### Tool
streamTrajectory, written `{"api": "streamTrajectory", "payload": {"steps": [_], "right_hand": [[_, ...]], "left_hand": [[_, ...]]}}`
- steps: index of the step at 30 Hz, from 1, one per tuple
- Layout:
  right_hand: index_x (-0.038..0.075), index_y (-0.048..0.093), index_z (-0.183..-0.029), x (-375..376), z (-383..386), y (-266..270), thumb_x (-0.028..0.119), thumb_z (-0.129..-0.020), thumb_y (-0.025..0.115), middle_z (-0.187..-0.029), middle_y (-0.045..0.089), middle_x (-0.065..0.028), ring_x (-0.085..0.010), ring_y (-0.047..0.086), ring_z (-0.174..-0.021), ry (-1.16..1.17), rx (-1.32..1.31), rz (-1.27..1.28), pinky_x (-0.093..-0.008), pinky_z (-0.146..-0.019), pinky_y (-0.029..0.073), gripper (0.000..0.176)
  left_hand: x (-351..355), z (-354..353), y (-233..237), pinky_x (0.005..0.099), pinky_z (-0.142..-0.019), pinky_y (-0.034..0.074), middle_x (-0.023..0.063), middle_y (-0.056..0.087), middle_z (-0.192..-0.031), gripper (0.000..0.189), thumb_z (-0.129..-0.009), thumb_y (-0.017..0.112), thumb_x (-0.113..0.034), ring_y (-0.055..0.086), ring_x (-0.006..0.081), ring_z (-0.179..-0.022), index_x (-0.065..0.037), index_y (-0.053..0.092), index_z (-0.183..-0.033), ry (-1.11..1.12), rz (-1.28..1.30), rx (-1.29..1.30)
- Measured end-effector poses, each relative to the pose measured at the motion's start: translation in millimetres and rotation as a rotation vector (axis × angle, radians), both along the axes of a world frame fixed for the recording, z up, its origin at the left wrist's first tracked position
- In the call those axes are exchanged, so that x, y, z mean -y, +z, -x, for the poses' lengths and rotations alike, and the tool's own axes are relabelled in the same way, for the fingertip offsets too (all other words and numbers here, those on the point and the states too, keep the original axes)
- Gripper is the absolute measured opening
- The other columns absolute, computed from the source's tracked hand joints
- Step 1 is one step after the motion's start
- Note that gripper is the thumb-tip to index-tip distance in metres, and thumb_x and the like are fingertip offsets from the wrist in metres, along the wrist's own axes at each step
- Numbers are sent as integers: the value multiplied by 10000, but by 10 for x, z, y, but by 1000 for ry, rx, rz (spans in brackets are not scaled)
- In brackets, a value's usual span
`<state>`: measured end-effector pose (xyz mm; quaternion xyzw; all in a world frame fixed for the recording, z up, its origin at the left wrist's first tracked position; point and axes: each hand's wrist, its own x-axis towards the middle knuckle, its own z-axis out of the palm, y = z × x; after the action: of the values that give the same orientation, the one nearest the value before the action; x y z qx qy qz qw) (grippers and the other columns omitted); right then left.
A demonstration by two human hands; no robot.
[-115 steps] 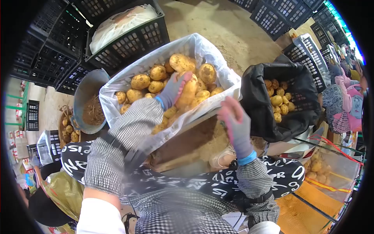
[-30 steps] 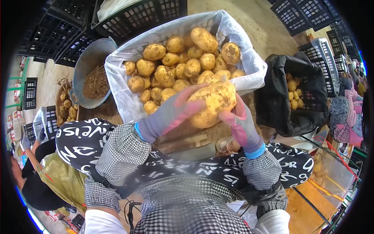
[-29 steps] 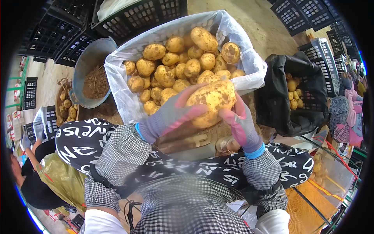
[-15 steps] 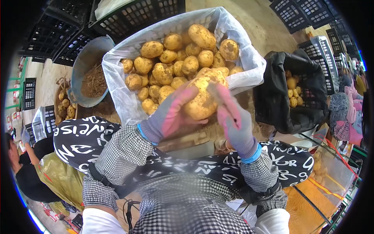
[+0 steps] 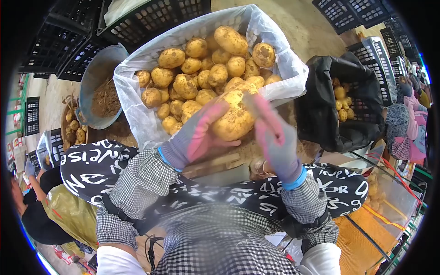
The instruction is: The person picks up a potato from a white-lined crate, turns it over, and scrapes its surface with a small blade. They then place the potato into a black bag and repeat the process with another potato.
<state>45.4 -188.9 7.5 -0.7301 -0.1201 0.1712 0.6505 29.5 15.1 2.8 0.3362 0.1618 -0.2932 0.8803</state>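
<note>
A large, dirt-specked potato (image 5: 234, 117) rests in my left hand (image 5: 200, 133), whose gloved fingers curl round its left side and underside. My right hand (image 5: 274, 133), in a matching grey and pink glove, is at the potato's right side with its fingers stretched out; they are blurred, and whether they touch the skin is unclear. Just beyond my hands stands a crate lined with white sheeting (image 5: 142, 117), holding several muddy potatoes (image 5: 185, 86).
On the left are a blue tub (image 5: 87, 98) with soil and a container of small potatoes (image 5: 75, 128). A black-lined crate (image 5: 316, 114) with smaller potatoes stands at right. Black crates (image 5: 156, 23) lie behind. Other people (image 5: 36, 201) are at the far left and right.
The view has shifted slightly, so the crates sit a little further up and left. The large potato stays in my left hand, while my right hand remains beside it, its fingers blurred.
</note>
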Motion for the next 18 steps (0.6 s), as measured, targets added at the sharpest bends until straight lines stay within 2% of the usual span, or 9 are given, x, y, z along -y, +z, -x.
{"api": "streamTrajectory", "payload": {"steps": [3, 5, 6, 8, 11, 13, 15, 17, 18], "right_hand": [[12, 525, -1409, -26, 45, -79, -2, -976, 493, -985, 621, 33, -8, 459, -700, 71, 317, 113, -170, -599, 382, 434], [-7, 533, -1389, -28, 19, -85, 1, -967, 508, -1084, 627, -43, -87, 524, -871, 6, 310, 124, -217, -744, 417, 423], [-26, 539, -1370, 16, -48, -44, 2, -958, 521, -1186, 633, -116, -158, 570, -1035, -67, 133, 40, -261, -880, 439, 414], [-45, 548, -1348, 51, -69, 6, 4, -948, 538, -1282, 643, -189, -230, 627, -1182, -71, 37, -2, -299, -994, 470, 403], [-31, 570, -1333, -22, 88, 139, 1, -934, 563, -1244, 662, -190, -225, 664, -1108, 118, 236, 199, -276, -923, 500, 400], [-11, 590, -1320, -42, 92, 90, 0, -921, 572, -1195, 677, -190, -231, 685, -1054, 35, 26, 90, -286, -894, 519, 400], [9, 609, -1307, -55, 128, 21, 1, -908, 579, -1156, 688, -191, -236, 702, -998, 49, 99, 84, -296, -861, 537, 400], [29, 626, -1294, -102, 223, -79, 4, -896, 582, -1128, 693, -191, -240, 714, -941, 174, 450, 168, -306, -822, 554, 402], [35, 632, -1288, -90, 201, -73, 6, -893, 582, -1123, 696, -187, -244, 716, -923, 162, 434, 180, -308, -810, 559, 399]], "left_hand": [[-33, 33, -69, 469, -969, 549, 73, 527, -1413, 558, -1012, 522, -421, 558, 217, -1263, -132, 396, -1472, 0, 4, 81], [-20, 39, -37, 449, -953, 561, 69, 549, -1391, 552, -1008, 524, -432, 578, 220, -1237, -129, 415, -1457, 26, 17, -26], [0, 37, -17, 439, -946, 566, 66, 560, -1379, 549, -1007, 525, -437, 588, 221, -1224, -128, 424, -1450, 36, 29, -78], [-15, 58, -144, 422, -927, 576, 65, 579, -1361, 548, -1002, 528, -451, 603, 226, -1205, -126, 444, -1436, 67, 187, -113], [-64, 51, -248, 408, -901, 587, 61, 604, -1333, 548, -997, 521, -474, 621, 222, -1178, -125, 469, -1417, 62, 331, -161], [-70, 72, -237, 405, -896, 587, 62, 614, -1318, 547, -997, 512, -488, 626, 216, -1169, -125, 482, -1406, 70, 373, -209], [-3, 54, -193, 405, -904, 581, 64, 619, -1308, 546, -999, 500, -500, 627, 212, -1167, -126, 490, -1396, 119, 400, -250], [12, 39, -227, 405, -925, 567, 61, 625, -1289, 539, -999, 493, -510, 632, 210, -1153, -129, 500, -1380, 29, 400, -163], [10, 41, -219, 405, -936, 560, 59, 628, -1279, 536, -999, 490, -515, 634, 208, -1146, -130, 505, -1371, -16, 395, -124]]}}
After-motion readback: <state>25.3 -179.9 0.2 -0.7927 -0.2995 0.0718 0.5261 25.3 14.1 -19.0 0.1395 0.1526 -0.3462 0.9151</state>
